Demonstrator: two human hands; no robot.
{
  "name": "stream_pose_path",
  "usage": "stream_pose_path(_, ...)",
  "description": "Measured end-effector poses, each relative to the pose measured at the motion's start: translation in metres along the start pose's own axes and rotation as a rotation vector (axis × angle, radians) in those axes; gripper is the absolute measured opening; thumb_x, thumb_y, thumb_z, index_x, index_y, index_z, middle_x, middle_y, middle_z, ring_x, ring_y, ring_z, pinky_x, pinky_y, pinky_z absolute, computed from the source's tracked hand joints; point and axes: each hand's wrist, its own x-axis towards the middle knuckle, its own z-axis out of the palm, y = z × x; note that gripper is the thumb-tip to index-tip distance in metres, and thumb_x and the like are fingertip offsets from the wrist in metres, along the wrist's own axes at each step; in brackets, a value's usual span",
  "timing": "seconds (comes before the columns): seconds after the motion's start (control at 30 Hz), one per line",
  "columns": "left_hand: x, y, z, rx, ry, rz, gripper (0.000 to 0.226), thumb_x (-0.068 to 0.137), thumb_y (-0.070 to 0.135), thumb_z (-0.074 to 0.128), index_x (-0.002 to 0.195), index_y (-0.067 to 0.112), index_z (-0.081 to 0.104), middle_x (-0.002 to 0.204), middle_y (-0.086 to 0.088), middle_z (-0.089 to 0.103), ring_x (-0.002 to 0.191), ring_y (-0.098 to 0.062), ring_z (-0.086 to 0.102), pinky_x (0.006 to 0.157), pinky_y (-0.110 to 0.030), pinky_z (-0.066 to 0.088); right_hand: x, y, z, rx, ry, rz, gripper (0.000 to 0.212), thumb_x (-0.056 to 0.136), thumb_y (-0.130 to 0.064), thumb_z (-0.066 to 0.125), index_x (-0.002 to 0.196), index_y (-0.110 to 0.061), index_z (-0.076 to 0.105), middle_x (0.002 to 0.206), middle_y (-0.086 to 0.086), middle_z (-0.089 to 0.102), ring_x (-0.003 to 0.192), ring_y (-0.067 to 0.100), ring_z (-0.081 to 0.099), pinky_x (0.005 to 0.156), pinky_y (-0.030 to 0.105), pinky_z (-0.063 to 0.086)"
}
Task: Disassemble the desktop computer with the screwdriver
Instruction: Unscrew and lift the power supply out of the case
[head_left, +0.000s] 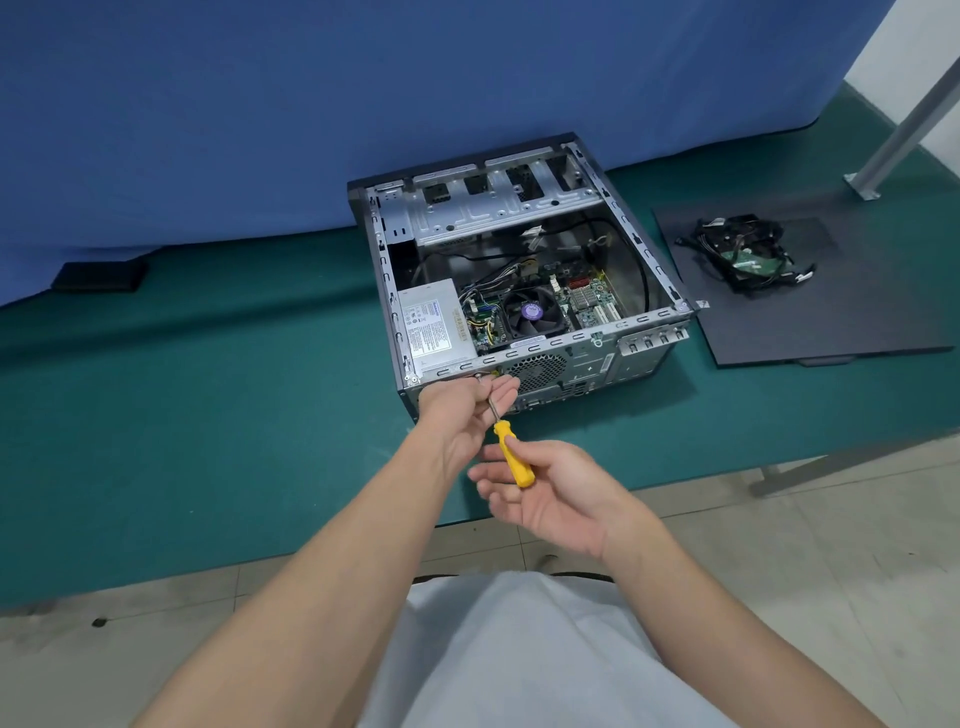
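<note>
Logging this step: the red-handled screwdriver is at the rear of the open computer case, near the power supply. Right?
No: the head view shows the screwdriver has a yellow handle, not red. The rest stands.

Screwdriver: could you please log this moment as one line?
left hand: grips screwdriver shaft | right hand: holds handle | tip: at computer case rear

An opened desktop computer (587, 364) lies on the green counter (234, 364), its power supply (434, 327) and cooling fan (530, 314) exposed from above. The left grip (462, 410) curls round the metal shaft of the screwdriver (511, 457) against the case's rear panel, while the right grip (550, 493) pinches the yellow handle between thumb and fingers. To the right, a dark side panel (831, 322) lies flat on the counter with a hard drive (753, 262) and tangled cables on it.
</note>
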Motion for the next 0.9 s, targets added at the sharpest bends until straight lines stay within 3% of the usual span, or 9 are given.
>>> stream_pose_path(0.07,0.0,-0.001,-0.002,0.011,-0.013,-0.003,0.017,0.095,-0.013,0.039,0.086,-0.008,0.052,0.084,-0.024,0.064,0.089,-0.034,0.065,0.071,-0.034,0.059,0.003,0.003,0.001,-0.104,0.075,-0.07,0.014,0.099,-0.004,0.044,0.094,0.004,0.055,0.07,0.017,0.062,0.053,0.021,0.063,0.046,0.024,0.052)
stream_pose_path(0.17,0.002,-0.002,-0.004,0.145,0.108,0.072,0.005,0.089,-0.013,0.054,0.091,-0.011,0.059,0.086,-0.023,0.067,0.074,-0.027,0.07,0.062,-0.028,0.06,0.012,0.017,0.007,-0.781,0.396,-0.246,0.006,0.099,-0.006,0.044,0.097,-0.003,0.049,0.079,0.015,0.062,0.048,0.017,0.063,0.045,0.024,0.05)
stream_pose_path(0.23,0.005,-0.005,-0.004,0.211,0.192,0.122,0.009,0.086,-0.014,0.06,0.095,-0.012,0.061,0.089,-0.023,0.069,0.069,-0.025,0.071,0.055,-0.025,0.058,0.018,0.023,0.006,-1.022,0.482,-0.324,0.003,0.098,-0.008,0.045,0.099,-0.006,0.047,0.087,0.017,0.064,0.048,0.016,0.064,0.046,0.023,0.05)
stream_pose_path(0.3,0.005,-0.005,-0.001,0.23,0.219,0.143,0.005,0.089,-0.012,0.057,0.091,-0.01,0.06,0.088,-0.023,0.068,0.069,-0.024,0.071,0.054,-0.024,0.057,0.017,0.021,0.002,-0.853,0.413,-0.294,0.004,0.097,-0.011,0.05,0.094,-0.007,0.049,0.08,0.015,0.063,0.051,0.018,0.064,0.05,0.025,0.053)
stream_pose_path(0.47,0.001,-0.003,-0.003,0.086,0.075,0.075,0.015,0.095,-0.012,0.043,0.086,-0.007,0.054,0.082,-0.021,0.065,0.073,-0.026,0.067,0.061,-0.026,0.059,0.004,0.007,-0.008,-0.013,0.031,0.03,0.018,0.098,-0.011,0.049,0.102,0.006,0.056,0.079,0.023,0.064,0.063,0.027,0.065,0.054,0.031,0.055)
stream_pose_path(0.53,-0.001,-0.004,-0.006,0.061,0.049,0.067,0.013,0.094,-0.012,0.044,0.088,-0.009,0.055,0.086,-0.023,0.065,0.074,-0.027,0.067,0.062,-0.026,0.059,0.007,0.009,-0.006,-0.1,0.054,-0.028,0.013,0.098,-0.004,0.047,0.1,0.005,0.055,0.075,0.02,0.064,0.058,0.023,0.064,0.05,0.027,0.053)
stream_pose_path(0.67,-0.002,-0.008,-0.003,0.155,0.145,0.139,0.016,0.086,-0.017,0.057,0.099,-0.008,0.056,0.094,-0.025,0.066,0.078,-0.029,0.07,0.064,-0.027,0.06,0.014,0.021,0.006,-0.916,0.447,-0.27,0.005,0.095,-0.01,0.054,0.091,-0.009,0.051,0.07,0.008,0.066,0.047,0.012,0.065,0.043,0.015,0.046)
stream_pose_path(0.73,-0.001,-0.009,0.0,0.182,0.176,0.153,0.013,0.088,-0.017,0.054,0.09,-0.004,0.055,0.088,-0.023,0.066,0.076,-0.028,0.07,0.061,-0.027,0.06,0.017,0.022,0.005,-1.046,0.519,-0.32,0.007,0.092,-0.013,0.058,0.091,-0.012,0.051,0.068,0.006,0.068,0.044,0.009,0.064,0.041,0.011,0.041)
stream_pose_path(0.9,0.0,-0.005,0.0,0.044,0.045,0.049,0.017,0.095,-0.014,0.041,0.085,-0.006,0.052,0.083,-0.023,0.063,0.073,-0.029,0.066,0.059,-0.027,0.059,0.003,0.003,-0.002,-0.073,0.056,-0.027,0.016,0.098,-0.013,0.051,0.095,0.001,0.057,0.076,0.018,0.064,0.058,0.023,0.063,0.049,0.026,0.052)
